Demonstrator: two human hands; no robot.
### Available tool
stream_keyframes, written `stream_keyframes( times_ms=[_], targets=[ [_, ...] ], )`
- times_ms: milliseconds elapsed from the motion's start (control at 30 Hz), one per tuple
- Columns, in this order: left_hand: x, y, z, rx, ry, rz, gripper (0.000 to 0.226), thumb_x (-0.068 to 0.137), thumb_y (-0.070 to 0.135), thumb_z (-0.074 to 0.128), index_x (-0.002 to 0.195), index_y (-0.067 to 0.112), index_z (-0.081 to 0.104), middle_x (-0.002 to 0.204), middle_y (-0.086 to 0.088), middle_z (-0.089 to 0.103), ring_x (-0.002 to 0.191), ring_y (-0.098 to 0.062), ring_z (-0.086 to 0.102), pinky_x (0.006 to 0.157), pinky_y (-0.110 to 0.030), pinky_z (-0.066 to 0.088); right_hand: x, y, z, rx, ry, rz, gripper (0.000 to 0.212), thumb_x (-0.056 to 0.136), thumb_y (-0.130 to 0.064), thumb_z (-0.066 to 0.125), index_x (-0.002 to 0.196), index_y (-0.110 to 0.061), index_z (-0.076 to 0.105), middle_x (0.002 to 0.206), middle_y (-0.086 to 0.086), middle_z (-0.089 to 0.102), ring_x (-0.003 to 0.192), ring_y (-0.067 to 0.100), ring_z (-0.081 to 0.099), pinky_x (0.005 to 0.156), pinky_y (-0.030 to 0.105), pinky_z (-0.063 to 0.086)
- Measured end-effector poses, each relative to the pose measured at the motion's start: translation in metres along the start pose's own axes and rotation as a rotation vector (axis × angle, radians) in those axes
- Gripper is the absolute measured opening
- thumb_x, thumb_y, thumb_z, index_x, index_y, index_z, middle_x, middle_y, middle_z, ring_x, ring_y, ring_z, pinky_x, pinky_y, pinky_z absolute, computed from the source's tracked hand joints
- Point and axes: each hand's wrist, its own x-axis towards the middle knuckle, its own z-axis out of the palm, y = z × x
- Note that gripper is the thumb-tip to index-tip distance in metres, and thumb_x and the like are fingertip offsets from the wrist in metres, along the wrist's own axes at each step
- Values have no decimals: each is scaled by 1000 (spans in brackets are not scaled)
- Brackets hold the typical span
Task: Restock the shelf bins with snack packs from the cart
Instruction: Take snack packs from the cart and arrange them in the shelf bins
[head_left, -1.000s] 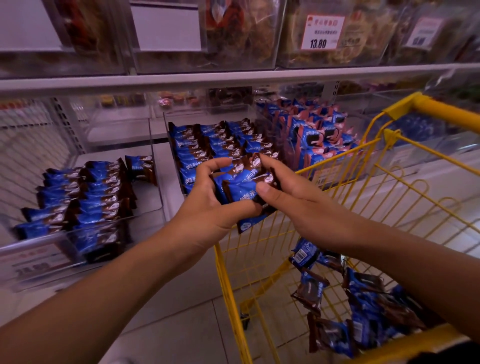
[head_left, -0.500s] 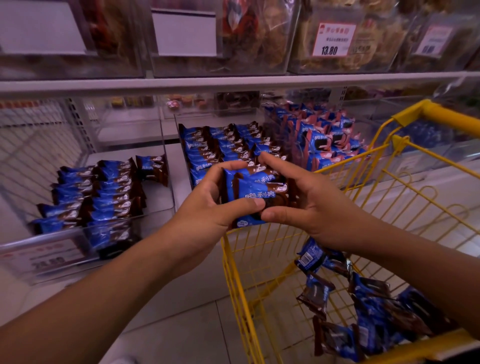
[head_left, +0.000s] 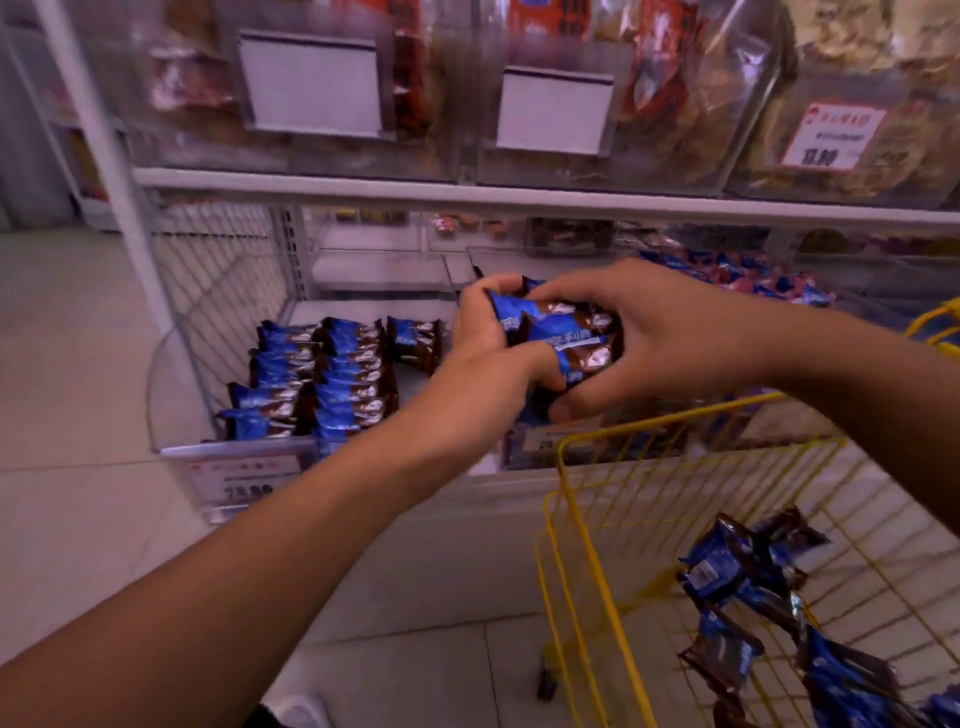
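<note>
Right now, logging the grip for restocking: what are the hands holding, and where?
A stack of blue snack packs, pressed between both hands: left hand on its left end, right hand on its right.

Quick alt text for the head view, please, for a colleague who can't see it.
Both hands, left and right, clasp a stack of blue snack packs in front of the clear shelf bins. The left bin holds rows of the same packs; a yellow wire cart at lower right holds more.
</note>
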Motion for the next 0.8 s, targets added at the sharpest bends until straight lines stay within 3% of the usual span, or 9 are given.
stream_keyframes(
  times_ms=[67, 167, 233, 300, 367, 433, 600, 733, 800],
  targets=[
    [7, 6, -26, 13, 37, -63, 74, 51, 12, 54, 120, 35, 39, 128, -13, 51, 109, -29, 62, 86, -44, 58, 33, -9, 4, -52, -11, -13, 59, 56, -49, 85, 107, -26, 65, 88, -11, 70, 77, 2, 65, 71, 27, 52],
    [19, 12, -82, -6, 180, -131, 69, 52, 21, 52, 121, 28, 46, 116, -10, 58, 84, -24, 65, 58, -32, 56, 79, -15, 19, -133, -38, 11, 50, 57, -49, 88, 95, -24, 66, 79, -10, 70, 69, 1, 63, 64, 23, 49],
    [30, 4, -120, 323, 388, -102, 57, 67, 34, 53, 123, 24, 50, 121, -9, 57, 98, -27, 61, 79, -39, 53, 111, -18, 30, -239, -26, 53, 49, 56, -50, 87, 90, -21, 66, 77, -7, 68, 68, 8, 63, 63, 26, 49],
    [36, -14, -145, 895, 474, -85, 49, 86, 38, 51, 129, 15, 52, 129, -13, 55, 115, -32, 55, 95, -42, 45, 145, -22, 40, -432, -12, 85, 50, 56, -53, 84, 81, -17, 61, 75, 0, 62, 65, 17, 57, 60, 29, 47],
    [42, -34, -158, 1238, 331, -154, 50, 88, 39, 52, 129, 10, 52, 131, -16, 51, 119, -38, 51, 96, -43, 44, 177, -27, 48, -568, -28, 109, 51, 58, -55, 84, 69, -17, 51, 67, 1, 53, 57, 14, 49, 50, 27, 38],
    [49, -48, -166, 1341, 195, -268, 60, 90, 43, 51, 140, 12, 42, 141, -16, 42, 127, -39, 44, 101, -46, 41, 206, -29, 57, -640, -87, 158, 52, 60, -55, 84, 64, -15, 51, 64, 2, 52, 55, 15, 50, 45, 24, 34],
    [60, -78, -180, 1499, -150, -430, 75, 98, 60, 29, 158, 21, 5, 166, -3, -3, 151, -30, -5, 121, -51, 11, 249, -12, 94, -699, -640, 479, 40, 89, -45, 65, 105, -8, 66, 107, 11, 67, 86, 24, 59, 59, 27, 45],
    [61, -88, -178, 1521, -262, -558, 76, 99, 62, 22, 156, 25, -10, 164, 1, -16, 150, -26, -17, 122, -50, 3, 245, -1, 107, -659, -557, 379, 42, 78, -51, 77, 88, -12, 66, 89, 2, 70, 70, 17, 58, 63, 27, 43],
    [60, -83, -175, 1558, -292, -578, 74, 100, 60, 20, 155, 23, -11, 164, -1, -16, 150, -25, -17, 122, -50, 0, 238, 2, 113, -796, -537, 331, 53, 76, -58, 76, 99, -13, 62, 81, -1, 59, 73, 18, 54, 69, 27, 42]
  ],
)
